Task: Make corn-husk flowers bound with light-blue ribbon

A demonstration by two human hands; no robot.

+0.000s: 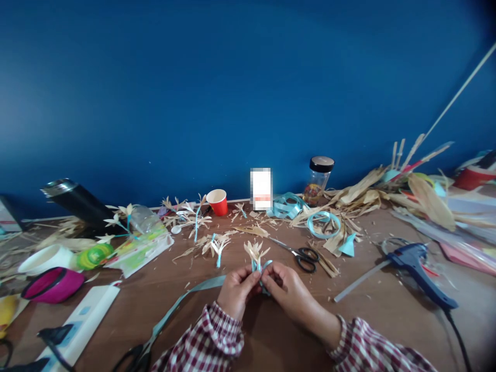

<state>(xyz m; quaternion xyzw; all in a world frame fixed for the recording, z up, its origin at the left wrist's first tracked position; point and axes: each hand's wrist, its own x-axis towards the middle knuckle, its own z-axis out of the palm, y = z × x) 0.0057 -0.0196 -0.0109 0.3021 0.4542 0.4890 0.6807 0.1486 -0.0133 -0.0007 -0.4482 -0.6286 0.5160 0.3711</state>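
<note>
Centrally, hands (239,290) (290,292) on flower (256,251), white object (261,187) blurred

Soft, fairly dim light leaves a pale sheen on the wall (248,93) at far left and the table (267,330) at far right. Edges look stretched and blurry; the top-right corner darkens; a central patch (261,188) is pixelated.

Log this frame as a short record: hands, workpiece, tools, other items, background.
left hand: holds the flower low on its stem
right hand: pinches blue ribbon beside the stem
workpiece: pale, dry petals, upright, blue on the stem
tools: scissors beyond the right hand; second pair at lower left, partly cut off; glue gun at right
back of table: red cup, black-lidded jar
left side: black bottle, power strip
background: blue wall
</note>
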